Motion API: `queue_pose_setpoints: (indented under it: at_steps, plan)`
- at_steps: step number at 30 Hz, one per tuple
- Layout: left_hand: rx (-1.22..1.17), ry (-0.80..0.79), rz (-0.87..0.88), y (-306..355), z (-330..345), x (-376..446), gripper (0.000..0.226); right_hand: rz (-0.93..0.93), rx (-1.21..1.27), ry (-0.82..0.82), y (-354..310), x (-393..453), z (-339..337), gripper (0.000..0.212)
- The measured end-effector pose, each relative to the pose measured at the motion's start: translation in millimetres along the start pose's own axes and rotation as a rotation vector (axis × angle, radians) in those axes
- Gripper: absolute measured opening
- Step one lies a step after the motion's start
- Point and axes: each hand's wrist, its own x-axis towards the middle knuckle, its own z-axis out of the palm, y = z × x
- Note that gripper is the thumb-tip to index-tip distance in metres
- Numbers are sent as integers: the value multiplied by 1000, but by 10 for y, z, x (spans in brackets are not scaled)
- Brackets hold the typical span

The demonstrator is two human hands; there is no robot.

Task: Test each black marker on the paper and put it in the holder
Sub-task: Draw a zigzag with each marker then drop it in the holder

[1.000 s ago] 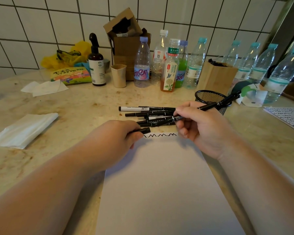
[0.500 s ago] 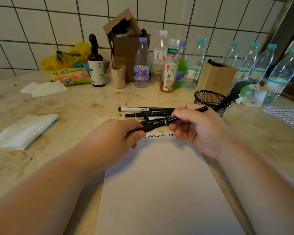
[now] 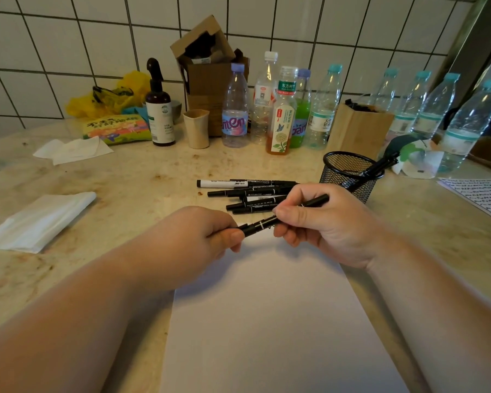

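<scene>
Both hands hold one black marker (image 3: 262,223) level above the top edge of the white paper (image 3: 267,307). My right hand (image 3: 321,222) grips the barrel, whose end sticks out toward the holder. My left hand (image 3: 199,239) pinches the cap end, and cap and barrel meet in one line. The hands hide the scribble at the paper's top. A pile of several black markers (image 3: 253,194) lies just behind the hands. To the right stands the black mesh holder (image 3: 349,174), with a marker (image 3: 377,167) leaning in it.
Several bottles (image 3: 284,114), a beige cup (image 3: 196,129), a spray bottle (image 3: 159,109) and cardboard boxes (image 3: 210,78) line the tiled wall. White tissues (image 3: 37,219) lie at the left. A scribbled sheet (image 3: 482,197) lies at the far right.
My right hand swung the marker from writing on the paper to level. My left hand brought the cap onto its tip, so the two pieces are now joined.
</scene>
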Motion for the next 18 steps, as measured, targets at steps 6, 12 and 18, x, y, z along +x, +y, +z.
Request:
queue_pose_setpoints:
  at_steps: [6,12,18]
  plan:
    - [-151,-58,-3,49,-54,-29,26,-16,18,-54,-29,0,-16,15]
    - [-176,74,20,64,10,20,23,-128,87,27,-6,40,38,19]
    - [143,146,-51,-63,39,41,22,-388,-43,456,-117,-22,-153,28]
